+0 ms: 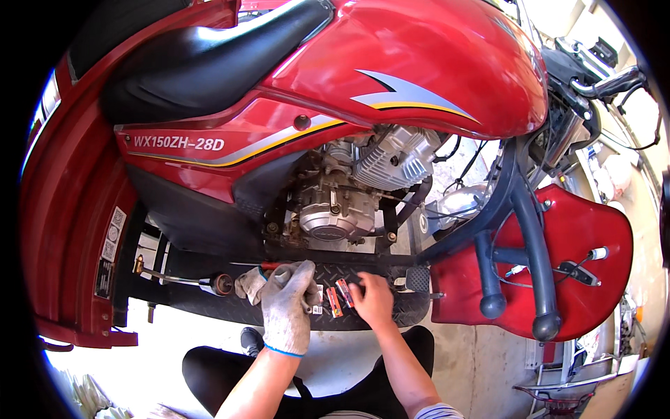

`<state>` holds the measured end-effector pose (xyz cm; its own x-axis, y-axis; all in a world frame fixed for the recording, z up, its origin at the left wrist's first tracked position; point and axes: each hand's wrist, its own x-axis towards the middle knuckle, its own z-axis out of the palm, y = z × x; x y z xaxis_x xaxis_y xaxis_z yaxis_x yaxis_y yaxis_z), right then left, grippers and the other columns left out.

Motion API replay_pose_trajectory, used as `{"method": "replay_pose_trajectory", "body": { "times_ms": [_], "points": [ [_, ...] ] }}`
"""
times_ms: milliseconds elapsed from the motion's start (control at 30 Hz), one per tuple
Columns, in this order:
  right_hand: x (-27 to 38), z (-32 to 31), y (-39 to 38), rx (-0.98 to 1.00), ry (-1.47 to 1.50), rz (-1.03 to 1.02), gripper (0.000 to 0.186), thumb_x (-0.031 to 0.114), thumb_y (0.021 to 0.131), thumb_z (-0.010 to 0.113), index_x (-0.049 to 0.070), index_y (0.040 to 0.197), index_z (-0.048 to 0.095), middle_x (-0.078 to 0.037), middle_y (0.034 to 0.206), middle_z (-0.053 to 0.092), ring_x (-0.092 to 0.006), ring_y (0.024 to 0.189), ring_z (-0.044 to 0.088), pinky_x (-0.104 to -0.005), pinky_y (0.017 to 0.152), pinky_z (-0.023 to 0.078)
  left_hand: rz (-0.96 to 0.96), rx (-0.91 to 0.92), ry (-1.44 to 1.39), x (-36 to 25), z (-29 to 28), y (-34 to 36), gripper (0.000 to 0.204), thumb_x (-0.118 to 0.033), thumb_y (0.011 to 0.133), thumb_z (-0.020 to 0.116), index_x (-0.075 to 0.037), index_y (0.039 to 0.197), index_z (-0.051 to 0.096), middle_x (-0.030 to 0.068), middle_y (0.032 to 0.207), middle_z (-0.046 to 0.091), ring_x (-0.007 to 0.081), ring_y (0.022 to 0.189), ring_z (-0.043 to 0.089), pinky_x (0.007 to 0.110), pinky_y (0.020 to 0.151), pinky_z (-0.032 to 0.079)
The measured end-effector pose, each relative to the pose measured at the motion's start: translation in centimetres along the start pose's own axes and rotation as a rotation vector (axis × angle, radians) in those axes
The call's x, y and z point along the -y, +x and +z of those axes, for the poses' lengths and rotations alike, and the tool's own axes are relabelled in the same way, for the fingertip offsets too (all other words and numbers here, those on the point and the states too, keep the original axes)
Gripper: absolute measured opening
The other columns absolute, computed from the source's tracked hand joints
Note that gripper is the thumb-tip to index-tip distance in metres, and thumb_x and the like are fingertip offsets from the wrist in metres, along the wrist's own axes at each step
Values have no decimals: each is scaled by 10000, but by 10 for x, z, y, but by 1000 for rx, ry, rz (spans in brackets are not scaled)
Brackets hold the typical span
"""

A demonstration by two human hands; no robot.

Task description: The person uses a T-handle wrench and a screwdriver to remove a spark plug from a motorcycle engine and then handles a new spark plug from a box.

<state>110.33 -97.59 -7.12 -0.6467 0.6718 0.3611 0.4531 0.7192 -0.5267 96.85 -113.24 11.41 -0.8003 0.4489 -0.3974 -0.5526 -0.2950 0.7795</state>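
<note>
My left hand [286, 300], in a dirty white glove, is curled closed over the black tread-plate footboard [401, 307]; what it holds, if anything, is hidden. A crumpled glove [248, 285] lies just left of it, beside a partly hidden red item [266, 266]. My bare right hand [373, 300] is open, fingers bent, with fingertips at a small red-and-blue pack [343, 293]. A second small red pack [333, 302] lies to its left, and a small white piece [317, 309] shows by my glove.
The red motor tricycle's engine [335, 216] and black seat [209, 63] are above. A metal pedal-like part [216, 283] sits at left. Black tubes [530, 251] stand over a red panel [593, 216] at right. My legs [209, 370] are below, with assorted metal parts [558, 391] at lower right.
</note>
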Motion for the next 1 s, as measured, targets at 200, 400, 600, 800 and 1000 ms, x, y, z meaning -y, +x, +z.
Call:
{"method": "replay_pose_trajectory", "body": {
  "times_ms": [200,400,600,800,1000],
  "points": [
    [-3,6,25,259,-58,80,308,208,859,763,97,1141,709,-123,968,733,-312,880,709,-419,780,568,-32,52,77,-1,4,-2,257,-267,985,701,-16,933,682,23,672,594,90,539,537,228,488,403],
    [63,-116,39,113,1196,327,258,-37,950,711,-38,1193,626,-111,1099,723,-165,1014,711,-306,923,578,-94,249,312,23,-9,-1,479,-293,1046,640,-29,1440,577,53,930,719,104,800,689,237,672,585],
    [91,-143,34,256,874,67,202,9,860,830,-23,982,673,-67,1050,638,-145,936,676,-305,855,604,-91,365,264,17,0,-17,303,-220,1021,667,-2,1229,641,84,882,724,129,667,692,232,576,520],
    [99,-146,25,262,1036,185,121,-24,894,784,-56,931,673,-110,1082,680,-163,926,701,-305,881,599,-114,317,202,17,0,-15,183,-166,998,681,-19,1103,653,72,810,692,93,581,605,223,521,469],
    [54,-84,7,510,1942,795,412,363,1093,524,-15,1205,645,-155,1032,727,-295,928,741,-409,852,623,1,299,473,7,5,-22,181,-212,986,695,-34,1006,673,56,835,686,134,653,639,286,541,494]
  ]
}}
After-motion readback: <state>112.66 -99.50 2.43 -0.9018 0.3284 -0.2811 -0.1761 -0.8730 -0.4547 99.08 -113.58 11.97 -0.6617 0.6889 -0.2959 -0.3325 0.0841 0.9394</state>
